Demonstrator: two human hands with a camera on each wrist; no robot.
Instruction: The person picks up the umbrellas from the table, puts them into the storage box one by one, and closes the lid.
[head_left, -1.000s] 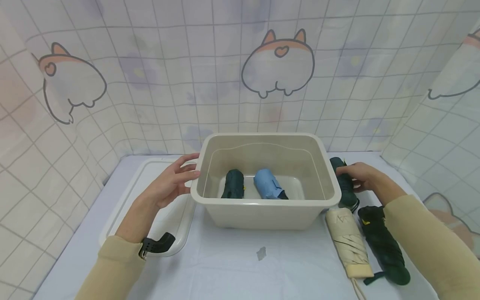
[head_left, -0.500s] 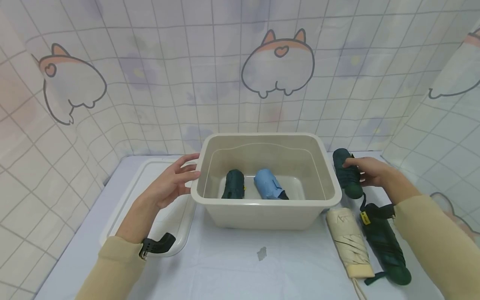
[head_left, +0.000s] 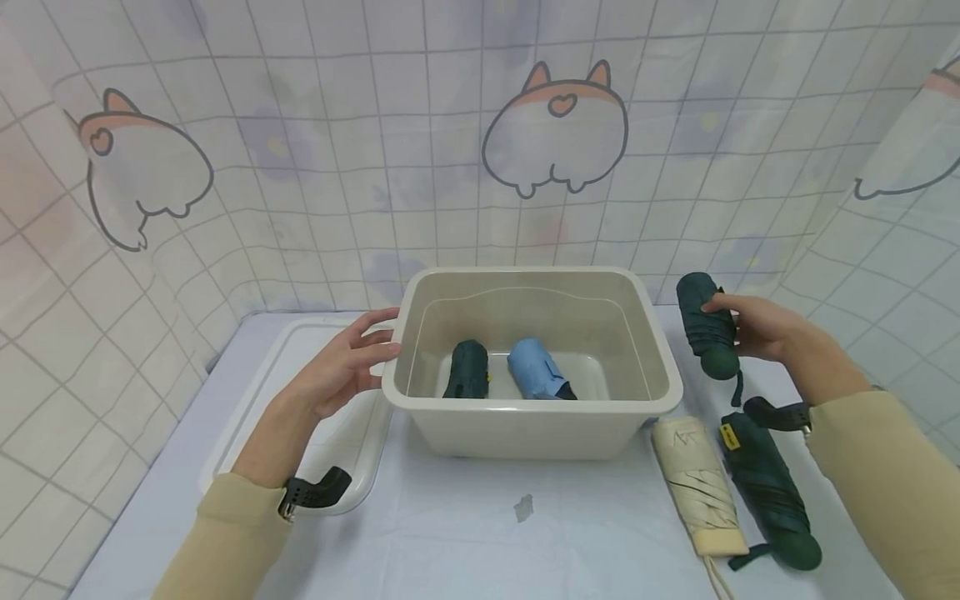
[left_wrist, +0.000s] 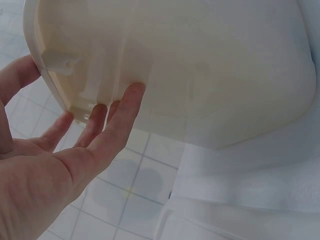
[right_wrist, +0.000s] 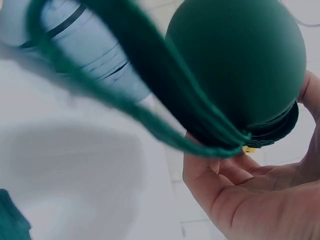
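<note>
My right hand (head_left: 767, 327) grips a folded dark green umbrella (head_left: 705, 321) to the right of the bin. In the right wrist view the umbrella's rounded handle end (right_wrist: 237, 60) and its wrist strap (right_wrist: 145, 80) fill the upper part, with fingers and thumb curled round it. My left hand (head_left: 341, 364) rests at the left end of the cream plastic bin (head_left: 525, 429). The left wrist view shows its fingers spread against the bin's outer wall (left_wrist: 200, 75), thumb at the rim. Inside the bin lie a dark green folded umbrella (head_left: 468, 369) and a blue one (head_left: 538, 368).
A beige folded umbrella (head_left: 699, 487) and another dark green one (head_left: 772, 492) lie side by side at the right front. Left of the bin lies a white lid (head_left: 341, 442) flat on the white tabletop (head_left: 465, 533). A patterned curtain (head_left: 337, 167) closes off the back and sides.
My right hand has lifted the dark green umbrella off the table beside the bin and carried it up and slightly right. The left hand has stayed at the bin's left rim.
</note>
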